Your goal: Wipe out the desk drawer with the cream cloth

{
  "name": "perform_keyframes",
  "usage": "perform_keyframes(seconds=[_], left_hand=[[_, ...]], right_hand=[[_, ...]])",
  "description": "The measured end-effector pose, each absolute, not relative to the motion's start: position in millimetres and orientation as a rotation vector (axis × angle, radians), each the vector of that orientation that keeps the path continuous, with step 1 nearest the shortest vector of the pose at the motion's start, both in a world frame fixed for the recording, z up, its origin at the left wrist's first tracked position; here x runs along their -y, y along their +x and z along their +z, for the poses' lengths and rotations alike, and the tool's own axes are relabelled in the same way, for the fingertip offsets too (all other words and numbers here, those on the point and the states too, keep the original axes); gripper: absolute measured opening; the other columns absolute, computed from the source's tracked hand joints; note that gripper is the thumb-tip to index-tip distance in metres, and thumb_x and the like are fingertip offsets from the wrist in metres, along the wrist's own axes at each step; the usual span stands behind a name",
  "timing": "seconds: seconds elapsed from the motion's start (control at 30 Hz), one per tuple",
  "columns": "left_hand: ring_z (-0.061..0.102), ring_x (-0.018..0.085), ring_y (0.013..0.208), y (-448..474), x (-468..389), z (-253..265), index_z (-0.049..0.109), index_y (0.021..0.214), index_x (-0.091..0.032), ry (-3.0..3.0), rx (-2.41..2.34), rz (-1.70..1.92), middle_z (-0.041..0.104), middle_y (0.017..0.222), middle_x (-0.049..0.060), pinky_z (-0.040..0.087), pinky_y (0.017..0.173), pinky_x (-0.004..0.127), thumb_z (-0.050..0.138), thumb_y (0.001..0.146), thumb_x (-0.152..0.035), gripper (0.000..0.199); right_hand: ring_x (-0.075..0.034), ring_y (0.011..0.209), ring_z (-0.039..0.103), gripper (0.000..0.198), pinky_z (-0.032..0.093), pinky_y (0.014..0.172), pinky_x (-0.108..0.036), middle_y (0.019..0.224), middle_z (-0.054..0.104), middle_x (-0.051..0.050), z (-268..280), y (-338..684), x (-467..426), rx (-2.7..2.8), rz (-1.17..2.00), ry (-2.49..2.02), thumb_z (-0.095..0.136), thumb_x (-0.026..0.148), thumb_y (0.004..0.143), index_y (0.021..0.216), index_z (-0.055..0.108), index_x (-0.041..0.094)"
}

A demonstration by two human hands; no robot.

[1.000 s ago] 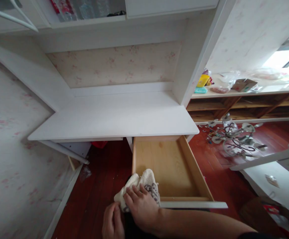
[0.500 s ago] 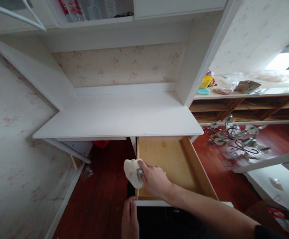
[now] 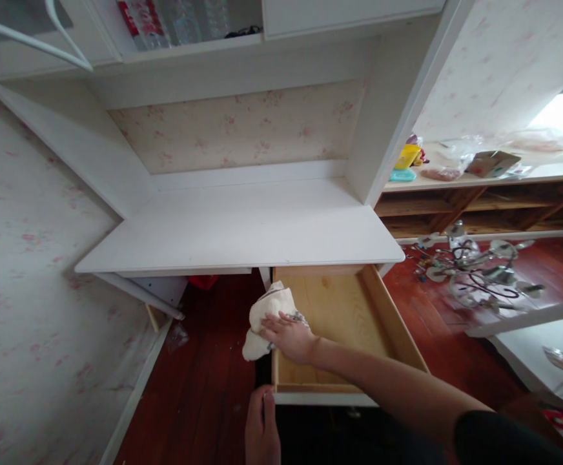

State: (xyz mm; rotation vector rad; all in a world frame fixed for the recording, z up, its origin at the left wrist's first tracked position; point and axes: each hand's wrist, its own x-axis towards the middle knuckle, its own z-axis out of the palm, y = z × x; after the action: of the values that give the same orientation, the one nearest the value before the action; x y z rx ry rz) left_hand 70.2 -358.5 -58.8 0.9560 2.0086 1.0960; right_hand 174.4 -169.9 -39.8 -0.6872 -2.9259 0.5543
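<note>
Here the right hand (image 3: 288, 336) lies flat, fingers spread out, pressing down on a soft cream-white cloth with a dark pattern (image 3: 266, 316). The hand is not closed around the cloth; it just pushes on top of it. The cloth sits over the left side wall of the pulled-out light wooden drawer (image 3: 339, 323), so part of it hangs outside over the dark red wooden floor (image 3: 199, 387) and part is just inside the drawer. The cloth is near the back of that wall, close under the flat white desk top (image 3: 237, 232). The right arm reaches across the drawer from the lower right. The left hand (image 3: 261, 429) is low in the picture, by the near left corner of the drawer, next to its white front panel (image 3: 325, 399). Its fingers look curled toward that corner, but I cannot tell if it grips anything. The bottom of the drawer is bare wood. To the right, a metal and glass ceiling lamp (image 3: 475, 271) lies on the floor. Behind it is a long wooden shelf (image 3: 480, 206) with a yellow box (image 3: 406, 156) and a brown cardboard box (image 3: 492, 163) on top. Above the desk, a white shelf (image 3: 189, 45) holds clear bottles (image 3: 175, 22).
</note>
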Motion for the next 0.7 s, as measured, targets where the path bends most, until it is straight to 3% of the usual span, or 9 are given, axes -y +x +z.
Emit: perform_keyframes(seconds=[0.17, 0.33, 0.47, 0.57, 0.7], left_hand=[[0.064, 0.023, 0.100, 68.0, 358.5, -57.5, 0.066, 0.099, -0.018, 0.927, -1.968, 1.127, 0.069, 0.103, 0.010, 0.049, 0.092, 0.038, 0.038, 0.091, -0.061, 0.052], [0.060, 0.025, 0.115, 60.8, 365.2, -71.6, 0.064, 0.111, -0.017, 0.938, -1.943, 1.118, 0.066, 0.120, 0.012, 0.047, 0.102, 0.042, 0.043, 0.090, -0.059, 0.052], [0.051, 0.026, 0.129, 57.7, 376.2, -83.9, 0.056, 0.128, -0.019, 1.027, -1.947, 1.079, 0.057, 0.136, 0.012, 0.042, 0.108, 0.044, 0.049, 0.089, -0.055, 0.054], [0.053, 0.026, 0.127, 56.5, 378.1, -87.7, 0.057, 0.127, -0.018, 1.099, -1.984, 1.045, 0.059, 0.133, 0.013, 0.044, 0.106, 0.046, 0.049, 0.089, -0.052, 0.052], [0.062, 0.028, 0.110, 59.1, 367.7, -84.1, 0.066, 0.112, -0.018, 1.306, -2.083, 1.084, 0.067, 0.114, 0.012, 0.053, 0.092, 0.047, 0.051, 0.090, -0.050, 0.041]], right_hand=[[-0.025, 0.145, 0.023, 0.046, 0.023, 0.117, -0.047, 0.153, 0.037, -0.013, -38.1, 161.1, 99.9, 2.919, 0.334, -0.879, 0.040, 0.012, 0.094, 0.140, 0.044, 0.018], [-0.027, 0.144, 0.026, 0.047, 0.024, 0.115, -0.047, 0.149, 0.040, -0.017, -27.9, 145.0, 67.0, 2.940, 0.381, -0.964, 0.043, 0.011, 0.092, 0.139, 0.043, 0.014], [-0.027, 0.132, 0.044, 0.054, 0.033, 0.110, -0.047, 0.139, 0.051, -0.017, -11.3, 149.1, 89.0, 2.950, 0.543, -0.900, 0.046, 0.008, 0.086, 0.140, 0.040, 0.013], [-0.025, 0.119, 0.056, 0.053, 0.041, 0.104, -0.042, 0.136, 0.054, -0.016, 5.0, 166.9, 136.1, 2.913, 0.660, -0.717, 0.043, 0.007, 0.086, 0.139, 0.042, 0.012], [-0.025, 0.140, 0.032, 0.055, 0.027, 0.116, -0.042, 0.150, 0.043, -0.008, 17.2, 194.2, 218.9, 2.881, 0.657, -0.337, 0.049, 0.019, 0.091, 0.144, 0.038, 0.019]])
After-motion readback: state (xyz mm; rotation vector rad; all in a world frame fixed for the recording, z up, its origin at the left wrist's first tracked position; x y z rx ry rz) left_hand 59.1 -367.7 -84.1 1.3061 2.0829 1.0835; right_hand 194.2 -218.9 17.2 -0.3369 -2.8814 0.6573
